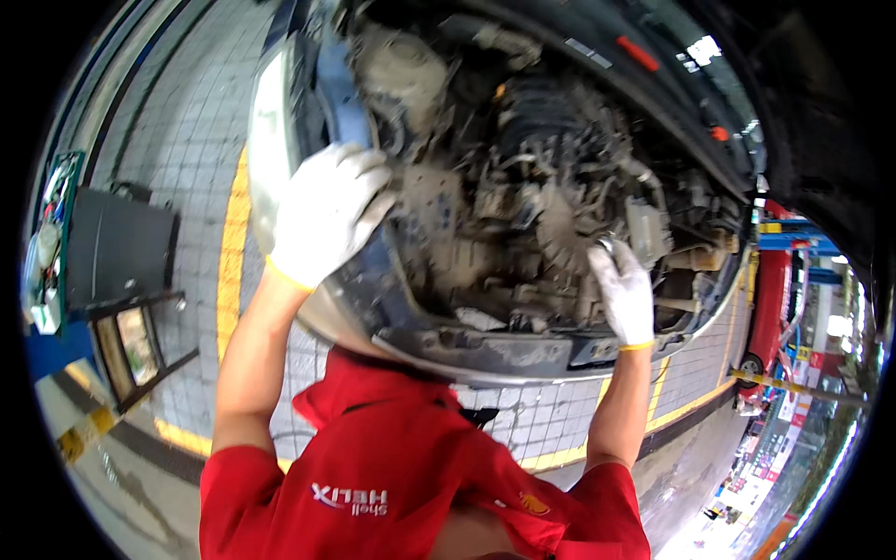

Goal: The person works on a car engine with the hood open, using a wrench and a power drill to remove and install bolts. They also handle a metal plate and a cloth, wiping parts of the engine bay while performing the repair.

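My left hand [331, 210], in a white knit glove, rests on the blue body edge [341, 79] beside the pale headlight [271, 140]. Its fingers lie over that edge, a little bent and apart from the thumb, and no tool shows in them. Over the dusty engine bay [434, 210] my right hand [623, 289], gloved alike, reaches in from the front edge. Its fingertips close together at a small shiny metal piece whose kind I cannot make out. Close to them sits a whitish plastic reservoir [646, 229]. Dark hoses and engine parts [551, 117] fill the space beyond.
The raised hood [803, 93] hangs at the upper right. A front crossmember [495, 355] runs between me and the engine. On the left stand a grey cabinet [121, 247] and a framed stand [135, 345] on tiled floor with yellow lines [233, 252]. A red car [773, 299] is at right.
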A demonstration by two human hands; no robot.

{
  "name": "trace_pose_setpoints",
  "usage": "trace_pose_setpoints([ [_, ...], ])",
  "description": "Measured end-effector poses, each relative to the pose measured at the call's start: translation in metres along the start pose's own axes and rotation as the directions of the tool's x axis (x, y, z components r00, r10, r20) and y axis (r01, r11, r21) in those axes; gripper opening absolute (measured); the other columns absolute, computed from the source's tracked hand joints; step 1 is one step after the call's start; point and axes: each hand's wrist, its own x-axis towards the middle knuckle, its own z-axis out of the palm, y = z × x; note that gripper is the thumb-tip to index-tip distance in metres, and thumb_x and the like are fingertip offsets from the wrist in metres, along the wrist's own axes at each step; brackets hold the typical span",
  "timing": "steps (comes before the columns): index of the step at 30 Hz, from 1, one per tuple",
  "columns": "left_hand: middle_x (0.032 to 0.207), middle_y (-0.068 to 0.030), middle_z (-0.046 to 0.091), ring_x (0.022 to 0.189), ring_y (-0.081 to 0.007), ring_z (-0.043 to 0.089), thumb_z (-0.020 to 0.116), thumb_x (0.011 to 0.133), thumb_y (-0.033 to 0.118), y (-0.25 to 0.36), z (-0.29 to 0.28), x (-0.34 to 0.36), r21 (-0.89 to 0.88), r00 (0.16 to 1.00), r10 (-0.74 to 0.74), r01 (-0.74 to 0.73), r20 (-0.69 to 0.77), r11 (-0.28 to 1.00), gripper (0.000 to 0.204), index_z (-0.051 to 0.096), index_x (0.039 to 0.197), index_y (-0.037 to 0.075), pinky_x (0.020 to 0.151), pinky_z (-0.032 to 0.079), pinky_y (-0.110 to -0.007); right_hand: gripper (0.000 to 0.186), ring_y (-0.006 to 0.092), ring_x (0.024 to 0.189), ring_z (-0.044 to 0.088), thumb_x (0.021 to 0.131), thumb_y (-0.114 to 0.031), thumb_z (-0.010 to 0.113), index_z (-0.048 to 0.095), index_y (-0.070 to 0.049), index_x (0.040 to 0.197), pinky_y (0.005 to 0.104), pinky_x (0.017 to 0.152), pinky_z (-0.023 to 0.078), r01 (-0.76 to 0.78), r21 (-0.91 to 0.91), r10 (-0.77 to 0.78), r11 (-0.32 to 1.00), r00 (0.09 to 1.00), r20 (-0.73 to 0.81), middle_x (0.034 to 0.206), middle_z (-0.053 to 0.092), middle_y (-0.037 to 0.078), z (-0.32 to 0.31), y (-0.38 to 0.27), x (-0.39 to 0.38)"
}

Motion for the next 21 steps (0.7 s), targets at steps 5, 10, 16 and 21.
trace_pose_setpoints([
  [5, 0.122, -0.0053, 0.071, 0.121, -0.0293, 0.063, 0.079, 0.085, 0.021, 0.002, -0.005, 0.003, -0.006, 0.998, -0.052, 0.052, 0.043, 0.999, 0.027, 0.073, 0.109, 0.008, 0.103, 0.049, -0.043, 0.058, 0.0425, 0.117, 0.068, 0.100, -0.053, 0.065, 0.065, -0.006, 0.133, 0.0456, 0.097, 0.052, -0.044, -0.148, 0.030, 0.988, 0.995, -0.093, 0.121, 0.072, 0.025, -0.031, -0.043, 0.077],
  [10, 0.118, -0.0052, 0.071, 0.117, -0.0289, 0.065, 0.080, 0.084, 0.019, -0.001, -0.006, 0.006, -0.029, 0.998, -0.049, 0.048, -0.028, 0.998, 0.025, 0.073, 0.106, 0.008, 0.101, 0.050, -0.043, 0.059, 0.0423, 0.122, 0.064, 0.107, -0.058, 0.050, 0.063, -0.009, 0.138, 0.0492, 0.104, 0.051, 0.142, -0.601, -0.318, 0.786, 0.928, -0.196, 0.135, 0.065, 0.019, -0.066, -0.033, 0.190],
  [16, 0.112, -0.0029, 0.072, 0.109, -0.0259, 0.068, 0.079, 0.084, 0.017, -0.010, 0.004, -0.005, -0.053, 0.993, -0.107, 0.105, -0.040, 0.993, 0.019, 0.073, 0.101, 0.010, 0.095, 0.054, -0.040, 0.052, 0.0416, 0.131, 0.059, 0.105, -0.052, 0.054, 0.062, -0.019, 0.144, 0.0498, 0.109, 0.047, 0.178, -0.759, -0.378, 0.626, 0.921, -0.095, 0.142, 0.062, 0.021, -0.085, 0.006, 0.296],
  [21, 0.112, 0.0010, 0.072, 0.111, -0.0220, 0.067, 0.075, 0.089, 0.026, -0.012, 0.008, -0.017, -0.012, 0.983, -0.181, 0.181, -0.035, 0.983, 0.015, 0.074, 0.098, 0.014, 0.097, 0.053, -0.038, 0.055, 0.0415, 0.140, 0.053, 0.105, -0.044, 0.054, 0.056, -0.014, 0.151, 0.0470, 0.116, 0.042, 0.182, -0.740, -0.392, 0.647, 0.912, -0.118, 0.150, 0.056, 0.022, -0.093, 0.034, 0.318],
])
